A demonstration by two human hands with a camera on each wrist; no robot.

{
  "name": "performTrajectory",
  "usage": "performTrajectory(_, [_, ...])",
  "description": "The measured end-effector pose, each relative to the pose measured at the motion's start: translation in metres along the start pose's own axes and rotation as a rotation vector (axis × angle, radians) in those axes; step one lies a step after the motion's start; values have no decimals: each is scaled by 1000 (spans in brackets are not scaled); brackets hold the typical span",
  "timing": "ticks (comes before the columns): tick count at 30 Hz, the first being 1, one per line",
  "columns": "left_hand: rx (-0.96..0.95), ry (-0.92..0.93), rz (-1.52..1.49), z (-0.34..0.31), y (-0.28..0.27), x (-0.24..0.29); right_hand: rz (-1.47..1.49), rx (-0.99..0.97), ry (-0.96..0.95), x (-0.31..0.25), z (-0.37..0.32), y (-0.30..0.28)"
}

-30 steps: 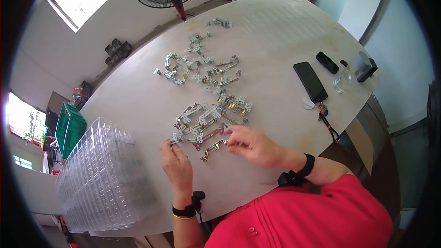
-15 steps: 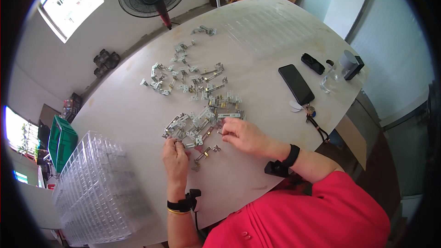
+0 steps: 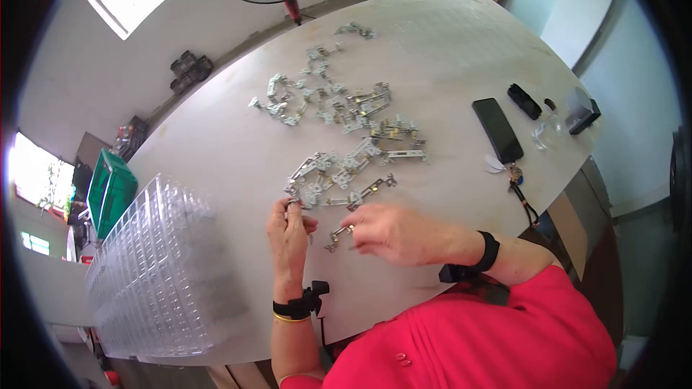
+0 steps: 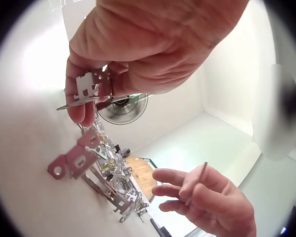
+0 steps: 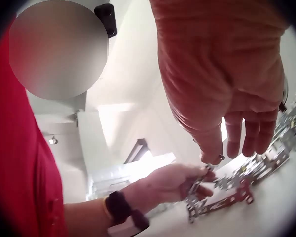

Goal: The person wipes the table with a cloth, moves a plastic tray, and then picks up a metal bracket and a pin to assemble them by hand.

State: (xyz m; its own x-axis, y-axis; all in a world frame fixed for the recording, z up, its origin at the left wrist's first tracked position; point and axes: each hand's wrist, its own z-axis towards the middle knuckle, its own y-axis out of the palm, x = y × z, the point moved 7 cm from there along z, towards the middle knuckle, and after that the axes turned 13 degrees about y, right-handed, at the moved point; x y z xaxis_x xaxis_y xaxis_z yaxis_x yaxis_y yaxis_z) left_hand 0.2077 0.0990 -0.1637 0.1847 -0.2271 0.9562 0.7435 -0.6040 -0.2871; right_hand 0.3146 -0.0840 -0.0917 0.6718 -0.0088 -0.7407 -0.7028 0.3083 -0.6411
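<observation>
My left hand (image 3: 288, 234) pinches a small metal bracket (image 4: 86, 91) with a white block on it, at the near left edge of a heap of metal brackets (image 3: 342, 169). To its right, my right hand (image 3: 404, 234) hovers above the table with a thin rod (image 4: 203, 173) between thumb and finger. A loose bracket (image 3: 336, 236) with brass-coloured parts lies between the hands, partly covered by the right fingers. Beneath the left hand, in the left wrist view, a reddish bracket (image 4: 76, 160) lies closest.
More brackets (image 3: 288, 97) are scattered farther back on the white table (image 3: 447, 166). Stacked clear plastic trays (image 3: 155, 274) stand at the left, beyond them a green crate (image 3: 112, 187). A phone (image 3: 497, 130) and a keyring (image 3: 515, 173) lie at the right.
The head view has shifted. My right hand has drawn back from the heap, toward my body and closer to the left hand. The left hand keeps its hold near the heap.
</observation>
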Motion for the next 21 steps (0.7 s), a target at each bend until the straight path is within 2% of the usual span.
performTrajectory(1, [10, 1, -101, -1, -1, 2, -11, -58, -121, -13, 2, 14])
performTrajectory(2, [18, 2, -204, -3, 0, 3, -56, -142, -129, -18, 5, 27])
performTrajectory(3, [36, 3, -196, -3, -2, 2, -48, -149, -146, -20, 7, 34])
performTrajectory(5, [42, -35, -368, -3, -2, -4, -176, -186, -289, -26, 12, 54])
performTrajectory(6, [29, -51, -431, -1, -2, -9, -166, -192, -310, -26, 15, 58])
performTrajectory(7, [50, -47, -422, 0, -6, -14, -279, -244, -322, -23, 17, 63])
performTrajectory(8, [23, -67, -520, 1, -4, -18, -395, -294, -332, -17, 18, 66])
performTrajectory(9, [-6, -88, -621, 1, -1, -21, -390, -302, -350, -14, 19, 66])
performTrajectory(14, [15, -125, -743, 3, -1, -29, -416, -181, -169, 26, 28, 36])
performTrajectory(16, [-51, -122, -845, 3, 4, -27, -404, -176, -149, 37, 27, 24])
performTrajectory(21, [-107, -111, -906, 3, 7, -25, -319, -174, -55, 36, 30, 4])
